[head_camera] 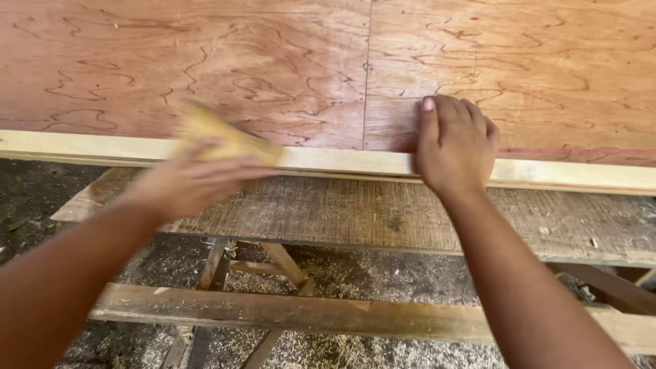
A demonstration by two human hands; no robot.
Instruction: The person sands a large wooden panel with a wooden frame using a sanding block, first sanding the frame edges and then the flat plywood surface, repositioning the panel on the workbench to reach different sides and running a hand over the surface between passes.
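Sanding looks under way: left hand [188, 183], blurred, grips a sandpaper block [229, 137] on the pale edge strip [342, 162] of the panel [273, 61]. Right hand [454, 147] presses flat, fingers spread, grasping nothing. Next stroke needs firm bracing.

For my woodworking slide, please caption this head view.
Left hand rubs a yellow sanding block along a pale wooden edge strip; right hand braces the reddish plywood panel.

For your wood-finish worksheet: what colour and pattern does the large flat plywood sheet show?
Reddish-brown plywood sheet with dark wavy grain lines; head view.
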